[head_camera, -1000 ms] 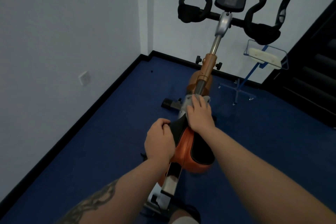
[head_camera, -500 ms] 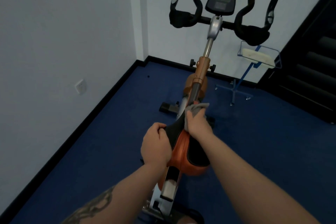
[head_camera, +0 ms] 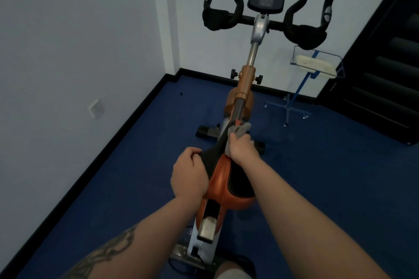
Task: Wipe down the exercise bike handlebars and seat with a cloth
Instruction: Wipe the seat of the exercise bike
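At the centre of the frame, the right hand (head_camera: 241, 146) curls its fingers around a grey cloth (head_camera: 239, 129) at the narrow nose of the orange-and-black seat (head_camera: 229, 184). The left hand (head_camera: 188, 174) grips the seat's left edge, fingers curled. The handlebars (head_camera: 265, 21) stand untouched at upper centre.

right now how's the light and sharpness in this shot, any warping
Head view: dim, flat light with a bluish cast, no glare; the walls bow outward from the wide lens; the seat, cloth and handlebars read fairly sharp, though dark parts lose detail.
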Available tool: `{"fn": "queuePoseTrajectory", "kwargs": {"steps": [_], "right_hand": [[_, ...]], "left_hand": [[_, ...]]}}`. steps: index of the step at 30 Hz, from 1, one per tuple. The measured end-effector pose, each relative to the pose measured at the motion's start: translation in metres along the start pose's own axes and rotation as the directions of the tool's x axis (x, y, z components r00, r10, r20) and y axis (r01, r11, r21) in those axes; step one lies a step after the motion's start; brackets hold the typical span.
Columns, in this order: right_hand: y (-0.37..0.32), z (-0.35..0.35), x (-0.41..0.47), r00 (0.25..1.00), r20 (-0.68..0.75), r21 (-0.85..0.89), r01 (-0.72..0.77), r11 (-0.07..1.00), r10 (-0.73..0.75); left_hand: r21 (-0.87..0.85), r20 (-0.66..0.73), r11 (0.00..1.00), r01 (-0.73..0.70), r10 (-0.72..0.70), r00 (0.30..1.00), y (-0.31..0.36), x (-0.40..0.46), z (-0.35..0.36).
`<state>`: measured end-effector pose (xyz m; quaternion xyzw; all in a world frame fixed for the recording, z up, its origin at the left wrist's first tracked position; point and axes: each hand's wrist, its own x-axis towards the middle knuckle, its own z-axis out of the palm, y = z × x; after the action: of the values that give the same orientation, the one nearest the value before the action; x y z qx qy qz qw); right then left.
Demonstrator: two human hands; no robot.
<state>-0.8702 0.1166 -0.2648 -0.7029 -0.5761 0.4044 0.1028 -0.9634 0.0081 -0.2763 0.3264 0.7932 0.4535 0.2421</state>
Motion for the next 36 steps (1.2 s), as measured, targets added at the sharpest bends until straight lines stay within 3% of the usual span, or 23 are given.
{"fn": "queuePoseTrajectory", "kwargs": {"steps": [5,8,12,14,19,21,26,32,34,36], "right_hand": [[0.034,0.005,-0.035,0.986,-0.041,-0.131,0.155,0.979,-0.162],[0.056,0.008,-0.059,0.963,-0.105,-0.083,0.240,0.967,-0.248],[0.037,-0.003,-0.028,0.993,0.088,0.152,0.064,0.986,-0.078],[0.038,-0.005,-0.026,0.992,0.102,0.244,0.052,0.968,-0.079],[0.080,0.020,-0.082,0.962,-0.183,0.287,0.251,0.925,-0.204],[0.079,0.021,-0.083,0.954,-0.207,0.294,0.272,0.916,-0.217],[0.056,0.004,-0.057,0.981,-0.144,0.307,0.168,0.937,-0.128],[0.083,0.042,-0.112,0.886,-0.407,0.309,0.364,0.879,-0.224],[0.078,0.030,-0.094,0.892,-0.367,0.249,0.369,0.895,-0.265],[0.063,0.010,-0.068,0.951,-0.208,0.277,0.282,0.919,-0.229]], "left_hand": [[-0.004,0.004,1.000,-0.011,0.011,1.000,-0.004,-0.001,0.000],[-0.014,-0.004,1.000,-0.008,0.008,1.000,-0.003,0.001,0.001],[0.002,0.008,1.000,-0.013,0.013,1.000,-0.002,0.001,0.000],[-0.002,0.010,1.000,-0.018,0.018,1.000,-0.003,0.001,0.000],[-0.013,0.010,0.999,-0.030,0.030,1.000,-0.005,0.003,0.001],[-0.014,0.013,1.000,-0.028,0.028,1.000,-0.004,0.002,0.001],[-0.005,0.012,0.999,-0.035,0.035,0.999,-0.003,0.002,0.001],[-0.025,0.026,0.999,-0.032,0.033,0.999,-0.004,0.001,0.000],[-0.026,0.026,0.999,-0.032,0.032,0.999,-0.002,0.000,0.000],[-0.024,0.026,0.999,-0.031,0.031,0.999,-0.003,0.002,-0.001]]}}
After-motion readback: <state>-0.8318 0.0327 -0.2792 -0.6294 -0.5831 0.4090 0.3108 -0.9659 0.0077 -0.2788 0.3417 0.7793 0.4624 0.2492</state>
